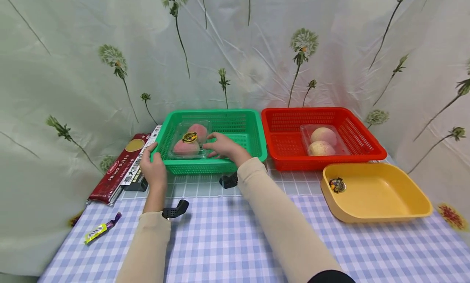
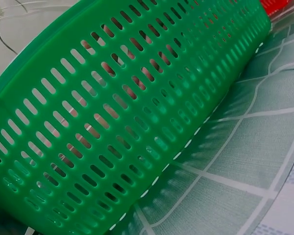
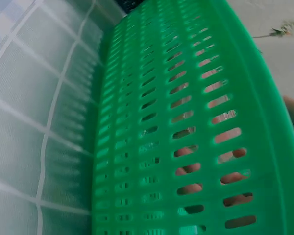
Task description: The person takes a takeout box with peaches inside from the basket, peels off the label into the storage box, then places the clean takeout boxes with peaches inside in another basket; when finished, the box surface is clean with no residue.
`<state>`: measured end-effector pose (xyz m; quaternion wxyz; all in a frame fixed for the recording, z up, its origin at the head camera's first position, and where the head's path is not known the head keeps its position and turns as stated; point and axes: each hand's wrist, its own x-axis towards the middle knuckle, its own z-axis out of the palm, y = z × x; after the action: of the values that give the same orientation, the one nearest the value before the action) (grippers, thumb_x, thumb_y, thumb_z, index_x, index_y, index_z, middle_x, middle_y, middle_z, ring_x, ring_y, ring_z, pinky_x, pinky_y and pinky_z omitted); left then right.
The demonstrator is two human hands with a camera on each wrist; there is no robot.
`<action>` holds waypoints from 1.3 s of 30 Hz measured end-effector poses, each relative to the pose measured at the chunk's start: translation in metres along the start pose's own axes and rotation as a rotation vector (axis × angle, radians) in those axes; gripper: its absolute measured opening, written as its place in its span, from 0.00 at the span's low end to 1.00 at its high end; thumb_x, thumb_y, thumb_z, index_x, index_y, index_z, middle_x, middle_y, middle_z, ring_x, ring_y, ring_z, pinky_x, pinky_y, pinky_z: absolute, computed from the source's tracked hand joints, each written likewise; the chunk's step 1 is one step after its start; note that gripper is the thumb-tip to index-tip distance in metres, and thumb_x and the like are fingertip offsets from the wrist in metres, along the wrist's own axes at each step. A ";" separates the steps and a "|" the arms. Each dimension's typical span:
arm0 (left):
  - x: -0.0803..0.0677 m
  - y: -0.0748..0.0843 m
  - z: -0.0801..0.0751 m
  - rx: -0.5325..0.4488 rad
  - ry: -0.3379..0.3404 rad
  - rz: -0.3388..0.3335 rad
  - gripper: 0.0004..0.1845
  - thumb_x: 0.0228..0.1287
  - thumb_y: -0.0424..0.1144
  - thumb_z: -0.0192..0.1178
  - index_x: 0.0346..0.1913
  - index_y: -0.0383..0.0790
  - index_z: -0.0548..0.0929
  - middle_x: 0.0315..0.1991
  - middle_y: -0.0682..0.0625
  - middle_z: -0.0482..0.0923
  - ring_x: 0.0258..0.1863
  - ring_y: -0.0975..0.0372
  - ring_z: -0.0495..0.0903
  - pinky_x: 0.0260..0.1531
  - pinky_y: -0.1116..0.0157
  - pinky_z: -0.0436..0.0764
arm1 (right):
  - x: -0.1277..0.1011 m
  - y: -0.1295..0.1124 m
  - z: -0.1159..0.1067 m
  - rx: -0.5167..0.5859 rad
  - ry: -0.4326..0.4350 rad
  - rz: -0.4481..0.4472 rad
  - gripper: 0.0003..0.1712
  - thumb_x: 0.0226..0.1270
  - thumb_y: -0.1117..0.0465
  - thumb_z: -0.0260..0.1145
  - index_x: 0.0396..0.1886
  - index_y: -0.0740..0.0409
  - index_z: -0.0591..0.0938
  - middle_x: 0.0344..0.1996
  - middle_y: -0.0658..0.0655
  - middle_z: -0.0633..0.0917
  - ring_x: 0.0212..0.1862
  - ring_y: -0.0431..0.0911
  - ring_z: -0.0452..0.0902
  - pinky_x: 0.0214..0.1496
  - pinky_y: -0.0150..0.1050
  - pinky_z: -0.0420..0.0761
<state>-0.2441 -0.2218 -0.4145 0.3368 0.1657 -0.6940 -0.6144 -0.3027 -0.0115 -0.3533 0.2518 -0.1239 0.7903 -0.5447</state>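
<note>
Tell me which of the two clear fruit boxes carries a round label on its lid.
The clear box in the green basket, beside the right hand; the red basket's box shows none.

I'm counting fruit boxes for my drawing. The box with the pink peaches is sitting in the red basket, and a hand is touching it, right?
Not quite. In the head view, the box of pink peaches sits in the green basket, where the right hand touches it.

The dark red packet (image 1: pixel 116 169) at the left of the frame reads "PRIMO GUSTO"; other labels are too small to read
</note>
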 end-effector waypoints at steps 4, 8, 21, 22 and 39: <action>-0.001 0.000 0.002 -0.004 0.006 -0.002 0.21 0.71 0.32 0.45 0.62 0.40 0.80 0.64 0.47 0.77 0.62 0.60 0.74 0.62 0.61 0.72 | 0.001 0.000 -0.004 0.229 -0.011 0.033 0.32 0.77 0.60 0.58 0.76 0.58 0.61 0.70 0.65 0.70 0.63 0.61 0.78 0.65 0.53 0.77; -0.002 0.002 0.003 0.002 -0.004 -0.013 0.21 0.71 0.33 0.45 0.63 0.40 0.79 0.65 0.47 0.76 0.64 0.59 0.73 0.65 0.58 0.71 | 0.001 0.000 -0.007 0.373 0.002 0.044 0.30 0.76 0.63 0.58 0.74 0.61 0.64 0.69 0.67 0.70 0.64 0.64 0.76 0.63 0.54 0.79; -0.001 0.013 0.002 -0.008 -0.025 -0.059 0.22 0.73 0.33 0.45 0.65 0.41 0.78 0.69 0.49 0.73 0.67 0.61 0.71 0.69 0.58 0.69 | -0.002 0.004 -0.010 0.169 0.156 0.002 0.19 0.73 0.59 0.62 0.62 0.51 0.79 0.61 0.57 0.76 0.39 0.47 0.72 0.43 0.43 0.76; -0.001 0.013 0.002 -0.008 -0.026 -0.064 0.22 0.73 0.33 0.45 0.65 0.41 0.78 0.69 0.50 0.73 0.67 0.61 0.71 0.69 0.58 0.69 | -0.002 0.005 -0.010 0.153 0.166 -0.001 0.19 0.73 0.59 0.63 0.61 0.50 0.79 0.63 0.56 0.75 0.41 0.46 0.72 0.44 0.43 0.76; -0.001 0.008 0.002 -0.030 -0.006 -0.089 0.22 0.71 0.32 0.45 0.64 0.44 0.78 0.69 0.48 0.72 0.68 0.58 0.70 0.69 0.58 0.69 | -0.004 0.007 -0.014 0.154 0.283 -0.099 0.11 0.71 0.64 0.63 0.48 0.46 0.84 0.66 0.58 0.72 0.19 0.40 0.55 0.30 0.41 0.67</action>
<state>-0.2429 -0.2183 -0.4075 0.3096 0.1894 -0.6776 -0.6397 -0.3056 0.0042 -0.3551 0.1199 -0.0651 0.7666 -0.6275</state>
